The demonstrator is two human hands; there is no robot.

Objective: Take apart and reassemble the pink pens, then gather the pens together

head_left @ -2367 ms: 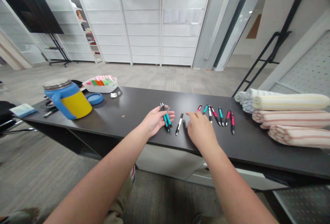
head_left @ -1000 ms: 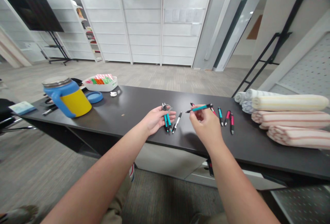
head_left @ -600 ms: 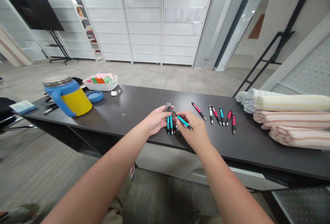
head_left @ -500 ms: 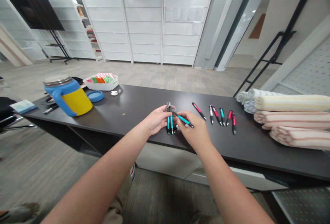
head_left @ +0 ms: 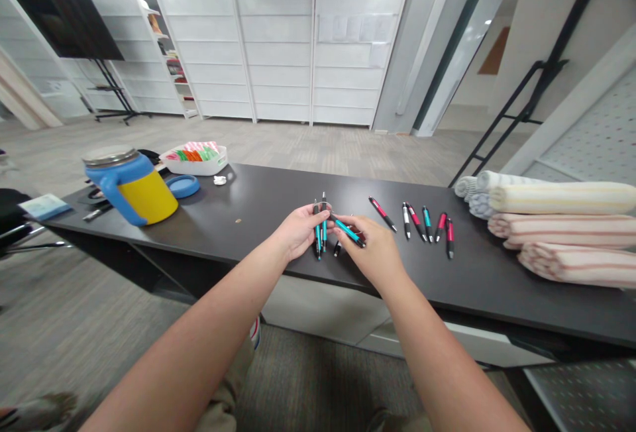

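Observation:
My left hand (head_left: 302, 231) is closed on a pair of teal pens (head_left: 318, 233), held upright side by side above the dark tabletop. A thin greyish loop (head_left: 324, 204) runs by their upper ends; what it is made of I cannot make out. Pinched in my right hand (head_left: 376, 246) is another teal pen (head_left: 350, 231), tilted, with its upper end close to the loop and my left fingertips. Partly hidden behind my right fingers is a dark pen (head_left: 338, 248). To the right lie a red pen (head_left: 382, 213) and several red, white and teal pens (head_left: 428, 223).
Rolled striped towels (head_left: 561, 197) are stacked on the right of the dark table (head_left: 268, 187). At left stand a blue and yellow mug (head_left: 144, 190), a blue lid (head_left: 183, 186) and a white basket (head_left: 218, 163) of colourful packets. A crumpled white scrap (head_left: 219, 180) lies near the basket.
The upright teal pens in my left hand have shifted slightly left and spread apart. The pen in my right hand has also moved a little to the left.

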